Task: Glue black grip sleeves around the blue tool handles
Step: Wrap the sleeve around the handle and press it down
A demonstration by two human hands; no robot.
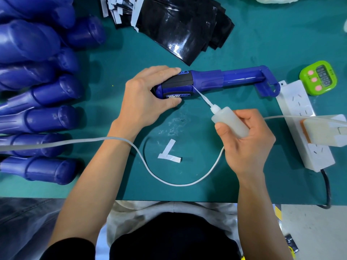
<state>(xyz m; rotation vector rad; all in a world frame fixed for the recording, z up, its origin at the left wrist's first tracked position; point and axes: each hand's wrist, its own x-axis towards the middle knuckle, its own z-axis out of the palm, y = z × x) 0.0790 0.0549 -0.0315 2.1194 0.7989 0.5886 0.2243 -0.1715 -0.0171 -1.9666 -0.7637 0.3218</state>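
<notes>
Head view: left hand [148, 94] grips blue tool handle's [206, 81] near end.

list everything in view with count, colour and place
blue plastic tool: one, blue, centre
black grip sleeve: one, black, on its handle
bare blue tool handles: pile, blue, left
glossy black sleeve sheets: stack, black, top centre
translucent glue bottle: one, whitish, nozzle at sleeve
white paper strips: two, white, front centre
green digital timer: one, green, right
white power strip: one, white, right edge
white cable: one, white, front
left hand: one, grips the tool
right hand: one, holds the bottle
</notes>
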